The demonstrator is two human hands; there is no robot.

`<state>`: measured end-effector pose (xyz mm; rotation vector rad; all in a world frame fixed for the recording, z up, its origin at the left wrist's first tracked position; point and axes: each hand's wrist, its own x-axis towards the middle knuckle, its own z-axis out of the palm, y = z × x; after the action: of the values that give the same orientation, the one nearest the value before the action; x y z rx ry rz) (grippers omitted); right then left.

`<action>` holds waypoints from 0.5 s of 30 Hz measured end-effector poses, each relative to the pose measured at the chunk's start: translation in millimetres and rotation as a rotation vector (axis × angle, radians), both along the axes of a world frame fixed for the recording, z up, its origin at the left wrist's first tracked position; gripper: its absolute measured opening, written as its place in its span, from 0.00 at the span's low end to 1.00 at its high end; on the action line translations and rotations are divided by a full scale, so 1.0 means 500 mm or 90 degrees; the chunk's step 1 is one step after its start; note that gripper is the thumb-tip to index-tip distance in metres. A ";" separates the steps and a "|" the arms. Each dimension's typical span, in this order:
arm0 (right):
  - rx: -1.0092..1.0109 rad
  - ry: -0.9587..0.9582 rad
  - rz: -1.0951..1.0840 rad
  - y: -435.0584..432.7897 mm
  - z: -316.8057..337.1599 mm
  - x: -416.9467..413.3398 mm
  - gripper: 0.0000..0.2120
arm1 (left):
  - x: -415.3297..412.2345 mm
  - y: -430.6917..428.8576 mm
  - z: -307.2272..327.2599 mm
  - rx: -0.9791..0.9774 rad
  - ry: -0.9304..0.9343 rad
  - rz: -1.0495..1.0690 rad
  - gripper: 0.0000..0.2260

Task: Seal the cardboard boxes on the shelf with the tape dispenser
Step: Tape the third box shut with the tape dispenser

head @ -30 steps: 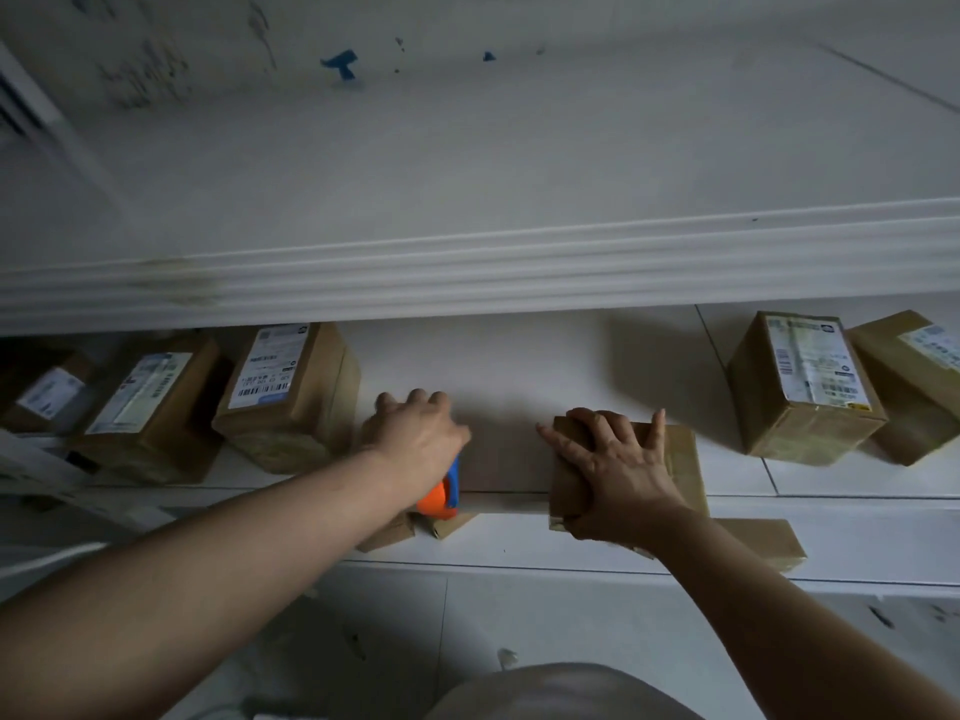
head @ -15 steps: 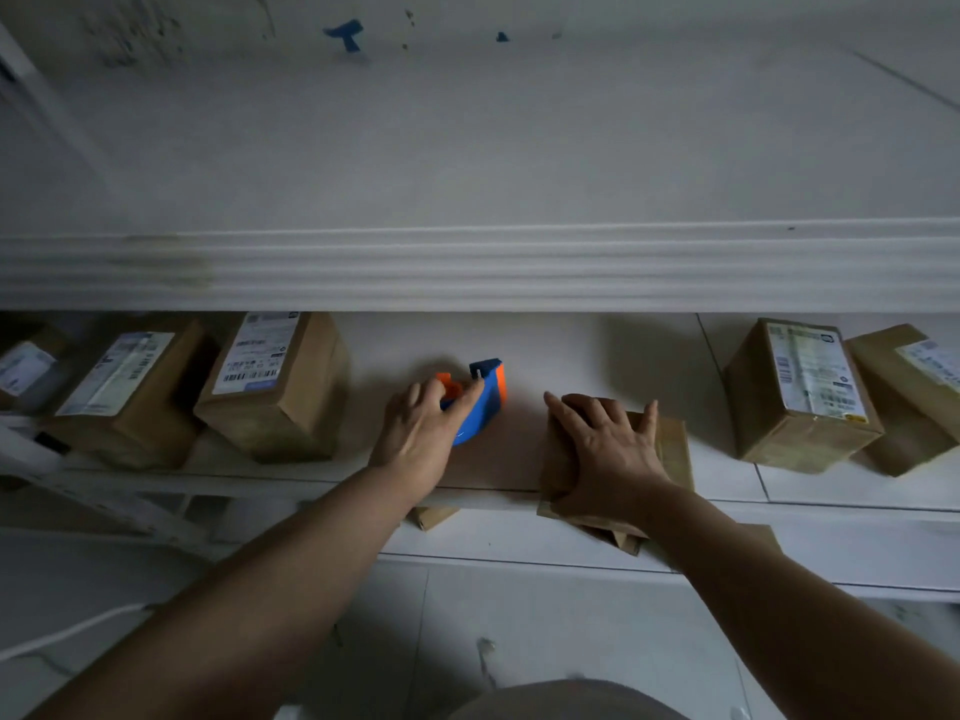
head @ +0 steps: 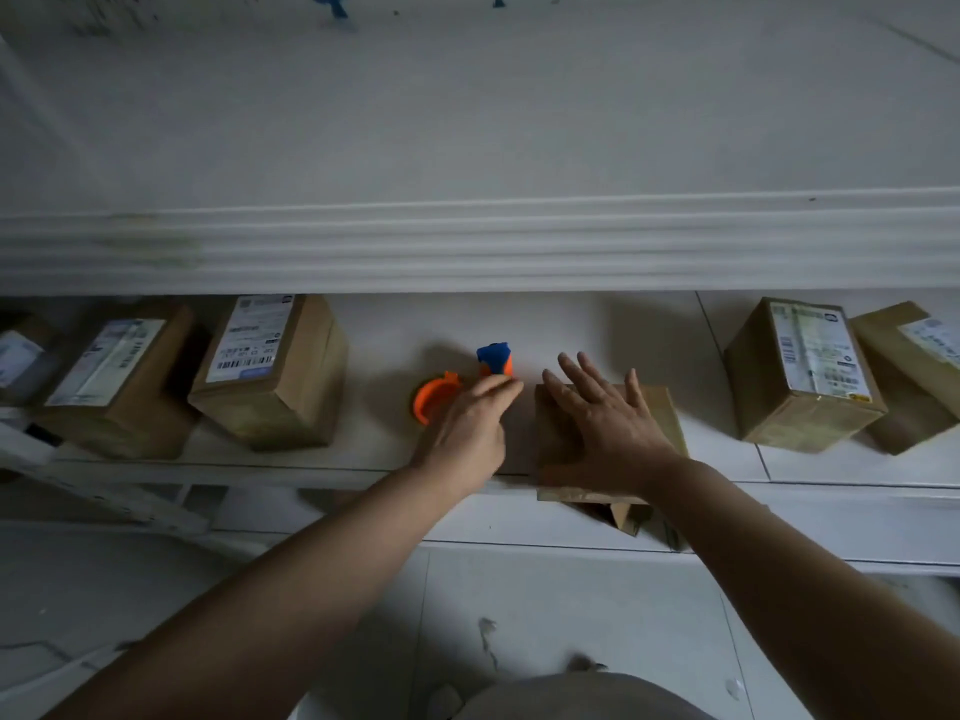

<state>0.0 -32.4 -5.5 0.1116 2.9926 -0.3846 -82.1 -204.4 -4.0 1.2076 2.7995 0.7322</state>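
One tape dispenser [head: 428, 397] lies on the shelf [head: 384, 350] just left of the box [head: 660, 413] that my right hand [head: 608, 428] presses flat with spread fingers, so my left hand [head: 467, 433], its grip blurred beyond telling, should hold the dispenser firmly before taping.

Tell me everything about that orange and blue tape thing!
It's a plastic-looking tape dispenser, orange with a blue head at its far end and an orange ring on the left. It is on or just above the white shelf. The left hand covers its middle; whether it grips it is unclear.
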 end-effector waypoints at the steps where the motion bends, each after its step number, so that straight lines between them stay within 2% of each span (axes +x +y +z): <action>1: -0.012 0.022 -0.016 0.007 0.003 0.009 0.46 | 0.016 0.027 0.005 0.055 -0.090 0.012 0.23; 4: -0.047 0.113 -0.099 0.036 -0.001 0.044 0.31 | 0.057 0.096 -0.027 0.086 -0.325 0.065 0.27; 6: -0.071 0.127 -0.182 0.058 -0.013 0.066 0.32 | 0.073 0.124 -0.053 0.090 -0.378 0.095 0.30; 8: -0.146 0.093 -0.280 0.076 -0.028 0.076 0.39 | 0.083 0.139 -0.062 0.131 -0.444 0.127 0.31; 10: -0.351 0.040 -0.388 0.095 -0.043 0.075 0.41 | 0.084 0.140 -0.066 0.192 -0.519 0.168 0.31; 12: -0.559 0.023 -0.449 0.107 -0.056 0.077 0.33 | 0.083 0.135 -0.066 0.247 -0.583 0.192 0.30; 15: -0.777 0.032 -0.459 0.115 -0.064 0.090 0.22 | 0.083 0.127 -0.069 0.327 -0.721 0.223 0.21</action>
<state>45.1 25.1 -37.6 0.9983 2.0980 -2.1088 -40.4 -141.1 -38.3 0.1027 1.8661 1.5686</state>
